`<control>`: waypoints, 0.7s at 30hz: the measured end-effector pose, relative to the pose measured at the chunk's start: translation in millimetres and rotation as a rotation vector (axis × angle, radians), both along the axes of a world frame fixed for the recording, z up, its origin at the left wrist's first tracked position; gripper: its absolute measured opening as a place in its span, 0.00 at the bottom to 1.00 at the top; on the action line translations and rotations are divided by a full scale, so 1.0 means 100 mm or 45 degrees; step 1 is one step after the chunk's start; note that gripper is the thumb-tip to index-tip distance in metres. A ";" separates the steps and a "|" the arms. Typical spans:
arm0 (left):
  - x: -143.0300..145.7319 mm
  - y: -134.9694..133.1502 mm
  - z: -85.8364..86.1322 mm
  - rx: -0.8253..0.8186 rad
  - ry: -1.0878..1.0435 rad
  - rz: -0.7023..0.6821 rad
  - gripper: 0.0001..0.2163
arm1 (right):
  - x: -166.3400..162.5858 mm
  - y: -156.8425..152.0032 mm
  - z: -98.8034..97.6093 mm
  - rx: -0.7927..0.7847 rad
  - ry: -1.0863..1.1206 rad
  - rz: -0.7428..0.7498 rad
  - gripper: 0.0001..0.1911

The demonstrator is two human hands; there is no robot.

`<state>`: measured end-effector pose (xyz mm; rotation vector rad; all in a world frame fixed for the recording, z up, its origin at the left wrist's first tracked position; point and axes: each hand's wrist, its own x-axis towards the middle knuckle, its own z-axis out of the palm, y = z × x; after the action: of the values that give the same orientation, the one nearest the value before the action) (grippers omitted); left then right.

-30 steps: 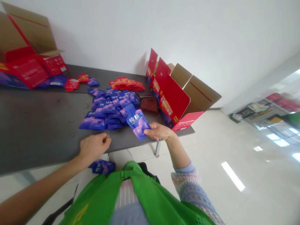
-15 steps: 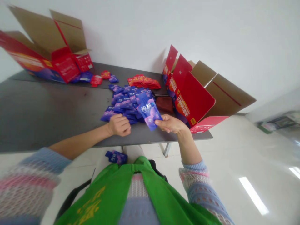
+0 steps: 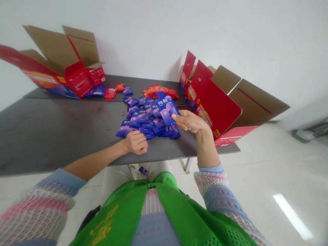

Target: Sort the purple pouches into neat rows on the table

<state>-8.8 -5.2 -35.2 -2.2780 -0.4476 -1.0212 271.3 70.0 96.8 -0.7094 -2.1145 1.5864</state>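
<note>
My right hand (image 3: 191, 121) pinches a stack of blue-purple sachets (image 3: 165, 106) and holds it up over the table, fanned toward me. A pile of the same blue sachets (image 3: 143, 119) lies on the dark table (image 3: 51, 130) just beyond. At the pile's near edge my left hand (image 3: 135, 142) rests on the tabletop with its fingers curled closed; what they hold, if anything, is hidden. One more blue sachet (image 3: 142, 170) shows on my lap below the table edge.
An open red carton (image 3: 220, 102) stands at the table's right end and a second open carton (image 3: 61, 65) at the far left. Red sachets (image 3: 160, 91) lie by the wall, with a few mixed ones (image 3: 112, 92) near the left carton. A green bag (image 3: 159, 212) hangs at my chest.
My left hand reached forward from the table's near edge to the blue pile. My right hand lifted its sachets up and further over the table. The view swung leftward.
</note>
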 end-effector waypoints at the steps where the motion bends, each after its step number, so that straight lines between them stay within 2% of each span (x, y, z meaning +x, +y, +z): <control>1: 0.00 0.00 0.00 -0.003 0.001 0.000 0.13 | -0.02 0.02 0.01 0.030 -0.006 -0.022 0.38; 5: 0.00 -0.03 0.00 0.001 0.007 -0.010 0.12 | -0.10 0.15 -0.01 0.041 -0.042 -0.129 0.37; 10: 0.08 0.00 0.01 -0.018 0.046 -0.030 0.12 | -0.21 0.39 -0.17 -0.097 -0.004 -0.319 0.36; 13: 0.10 0.01 0.01 -0.003 0.075 -0.076 0.12 | -0.21 0.49 -0.27 -0.066 -0.039 -0.413 0.36; 18: 0.05 -0.04 0.03 -0.003 0.006 0.012 0.12 | 0.13 0.48 -0.34 -0.040 -0.253 -0.380 0.37; 21: 0.05 -0.07 0.03 -0.058 -0.019 -0.025 0.13 | 0.40 0.38 -0.33 0.025 -0.447 -0.493 0.37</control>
<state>-3.5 -11.7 -32.5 -2.3206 -0.4602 -1.0479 311.7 108.5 64.0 -1.3797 -2.0497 1.3005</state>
